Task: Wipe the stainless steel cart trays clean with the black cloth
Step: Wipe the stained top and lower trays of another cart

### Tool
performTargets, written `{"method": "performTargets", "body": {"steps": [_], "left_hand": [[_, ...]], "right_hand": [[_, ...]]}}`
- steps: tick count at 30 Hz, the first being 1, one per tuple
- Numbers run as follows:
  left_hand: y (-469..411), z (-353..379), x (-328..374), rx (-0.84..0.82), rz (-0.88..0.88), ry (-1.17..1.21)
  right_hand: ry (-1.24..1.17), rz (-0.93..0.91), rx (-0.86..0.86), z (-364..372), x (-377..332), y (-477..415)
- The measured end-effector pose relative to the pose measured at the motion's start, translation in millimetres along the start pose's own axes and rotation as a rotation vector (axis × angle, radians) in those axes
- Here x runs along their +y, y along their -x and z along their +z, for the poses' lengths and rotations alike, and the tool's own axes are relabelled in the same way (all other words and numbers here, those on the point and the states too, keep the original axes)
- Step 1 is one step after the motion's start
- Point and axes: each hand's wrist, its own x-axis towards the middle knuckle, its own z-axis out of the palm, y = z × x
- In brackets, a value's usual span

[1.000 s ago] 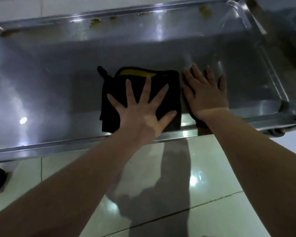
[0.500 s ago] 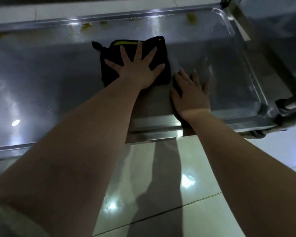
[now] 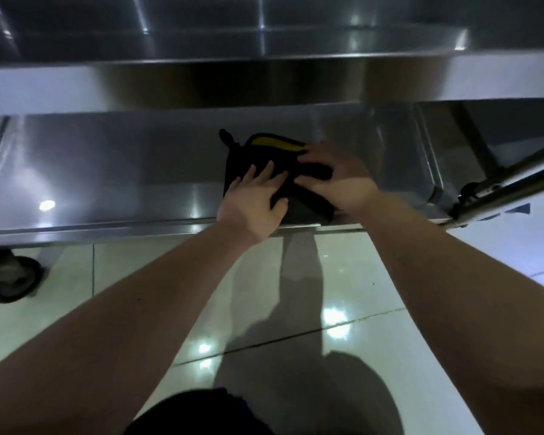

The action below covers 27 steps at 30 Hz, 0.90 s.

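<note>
The black cloth (image 3: 237,163), folded and with a yellow strip at its far edge, lies on the lower stainless steel tray (image 3: 123,171) close to the near rim. Both of my hands rest on it. My left hand (image 3: 253,200) presses its near left part with the fingers laid over it. Over the right part, my right hand (image 3: 336,178) has its fingers curled into a fold. The picture is blurred by motion. An upper tray (image 3: 264,80) overhangs the far half of the lower one.
A cart wheel (image 3: 10,277) stands on the floor at the left under the tray rim. A metal frame bar (image 3: 515,180) runs diagonally at the right end of the cart. Glossy white floor tiles (image 3: 358,277) lie below my arms.
The cloth came back from the far side toward the near rim. My right hand left the bare tray and now lies on the cloth beside my left. The view dropped, showing the upper tray.
</note>
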Motion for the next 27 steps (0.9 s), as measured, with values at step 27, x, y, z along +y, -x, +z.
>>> {"method": "performTargets", "body": {"steps": [27], "left_hand": [[75,-85,52,0.077,0.017,-0.251]], "right_hand": [[0.367,0.050,-0.048,-89,-102,109]]}}
